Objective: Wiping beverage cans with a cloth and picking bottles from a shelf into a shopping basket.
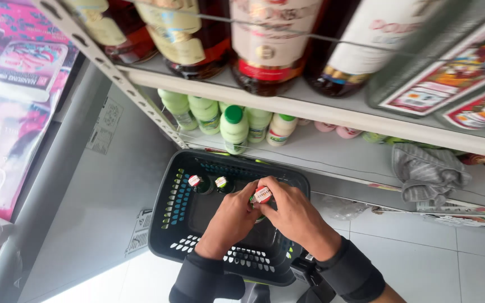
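1. A grey metal shelf unit (332,112) fills the view; its upper shelf carries large dark glass bottles (265,45), its lower shelf a row of small green-capped bottles (234,129) and a crumpled grey cloth (428,171).
2. A black plastic shopping basket (181,213) sits below the shelves, over a white tiled floor (450,258). Two capped bottles (207,183) stand upright at its far end.
3. The left hand (232,219) and right hand (290,213) meet above the basket's middle, the fingers of both clenched around a small green bottle with a red-and-white cap (262,195).
4. That bottle looks like glass: stiff, smooth, probably slippery and breakable, fairly light. The body below the cap seems the safest place to hold.
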